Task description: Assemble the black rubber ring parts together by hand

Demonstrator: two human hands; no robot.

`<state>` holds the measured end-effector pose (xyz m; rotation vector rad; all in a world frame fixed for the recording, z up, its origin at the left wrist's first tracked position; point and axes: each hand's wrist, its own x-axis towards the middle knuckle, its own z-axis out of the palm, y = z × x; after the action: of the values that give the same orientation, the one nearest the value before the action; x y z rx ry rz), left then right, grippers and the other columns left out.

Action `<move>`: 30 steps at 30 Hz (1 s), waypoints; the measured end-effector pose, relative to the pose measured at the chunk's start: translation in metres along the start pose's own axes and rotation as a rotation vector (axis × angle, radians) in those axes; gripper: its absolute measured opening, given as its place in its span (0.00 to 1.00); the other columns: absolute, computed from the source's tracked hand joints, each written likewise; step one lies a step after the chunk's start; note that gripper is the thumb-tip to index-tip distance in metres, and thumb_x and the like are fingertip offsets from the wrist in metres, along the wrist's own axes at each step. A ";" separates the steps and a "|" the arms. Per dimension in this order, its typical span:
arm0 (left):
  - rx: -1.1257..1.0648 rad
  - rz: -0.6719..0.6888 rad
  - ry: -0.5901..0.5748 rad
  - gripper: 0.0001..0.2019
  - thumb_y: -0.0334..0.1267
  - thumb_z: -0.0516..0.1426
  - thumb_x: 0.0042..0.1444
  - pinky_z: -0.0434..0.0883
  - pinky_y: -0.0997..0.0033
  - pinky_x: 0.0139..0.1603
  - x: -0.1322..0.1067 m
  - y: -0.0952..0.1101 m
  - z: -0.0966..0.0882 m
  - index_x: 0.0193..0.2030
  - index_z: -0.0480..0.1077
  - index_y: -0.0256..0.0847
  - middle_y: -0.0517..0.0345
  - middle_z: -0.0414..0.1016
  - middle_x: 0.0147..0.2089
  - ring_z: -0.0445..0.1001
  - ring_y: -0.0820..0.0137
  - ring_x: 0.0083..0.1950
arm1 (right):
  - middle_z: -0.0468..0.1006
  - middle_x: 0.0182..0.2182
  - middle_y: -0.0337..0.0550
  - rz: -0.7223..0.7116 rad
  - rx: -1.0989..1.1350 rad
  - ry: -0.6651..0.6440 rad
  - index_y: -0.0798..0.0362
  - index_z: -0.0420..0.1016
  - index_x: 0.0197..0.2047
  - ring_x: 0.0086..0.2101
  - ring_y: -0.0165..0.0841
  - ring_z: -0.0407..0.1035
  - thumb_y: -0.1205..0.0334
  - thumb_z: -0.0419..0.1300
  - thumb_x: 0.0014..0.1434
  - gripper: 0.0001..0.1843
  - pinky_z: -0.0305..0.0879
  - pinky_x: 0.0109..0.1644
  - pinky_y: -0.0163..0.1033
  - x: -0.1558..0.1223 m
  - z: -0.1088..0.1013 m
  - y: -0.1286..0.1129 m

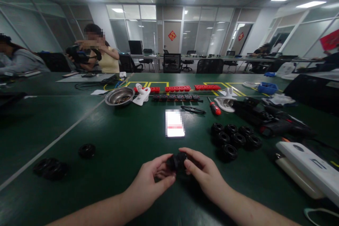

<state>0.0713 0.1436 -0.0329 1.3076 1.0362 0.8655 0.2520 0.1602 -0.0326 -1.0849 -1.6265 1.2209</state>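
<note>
A small black ridged round part (177, 161) is held above the green table, directly in front of me. My left hand (150, 176) grips its left side, thumb below and fingers curled behind. On its right side, my right hand (205, 171) pinches it between thumb and fingers. What lies behind the fingers is hidden. Several similar black ring-shaped parts (238, 140) stand grouped to the right of my hands. Off to the left lie a single black ring part (87, 150) and a small cluster of black ring parts (50, 168), slightly blurred.
Beyond my hands lies a lit phone (174, 123), with black-framed glasses (193, 109) behind it. Farther back are a metal bowl (120, 96), a black strip of modules (177, 97), red trays (177, 88) and a red screwdriver (214, 106). A white device (309, 166) sits at right.
</note>
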 end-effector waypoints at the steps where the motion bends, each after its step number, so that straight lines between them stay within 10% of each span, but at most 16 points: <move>1: 0.037 0.005 -0.001 0.20 0.34 0.58 0.46 0.66 0.67 0.42 -0.001 0.001 0.001 0.48 0.63 0.36 0.52 0.74 0.38 0.71 0.66 0.40 | 0.72 0.33 0.44 0.017 0.010 -0.002 0.52 0.70 0.45 0.28 0.31 0.65 0.54 0.55 0.53 0.18 0.64 0.32 0.37 0.001 0.000 0.000; 8: 0.163 0.061 -0.017 0.12 0.43 0.55 0.51 0.64 0.72 0.34 -0.003 0.005 0.001 0.37 0.67 0.36 0.57 0.70 0.31 0.68 0.70 0.32 | 0.70 0.26 0.41 0.112 0.147 -0.061 0.56 0.70 0.45 0.21 0.27 0.62 0.47 0.55 0.51 0.23 0.62 0.24 0.34 0.000 0.003 0.000; 16: 0.229 0.108 -0.035 0.23 0.54 0.45 0.54 0.61 0.72 0.32 -0.002 -0.004 -0.006 0.25 0.67 0.35 0.57 0.65 0.26 0.64 0.70 0.30 | 0.73 0.35 0.45 -0.173 -0.087 -0.088 0.50 0.69 0.47 0.33 0.35 0.67 0.54 0.59 0.50 0.20 0.65 0.35 0.39 -0.012 0.000 -0.006; 30: -0.064 0.036 0.086 0.19 0.37 0.56 0.49 0.67 0.70 0.35 -0.001 -0.003 -0.002 0.49 0.61 0.39 0.52 0.70 0.42 0.71 0.71 0.34 | 0.64 0.24 0.34 0.063 0.120 -0.059 0.52 0.62 0.40 0.24 0.27 0.59 0.56 0.61 0.48 0.18 0.54 0.25 0.31 -0.008 0.009 -0.002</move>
<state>0.0693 0.1431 -0.0355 1.2472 1.0465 0.9820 0.2460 0.1502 -0.0331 -1.0400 -1.5518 1.3852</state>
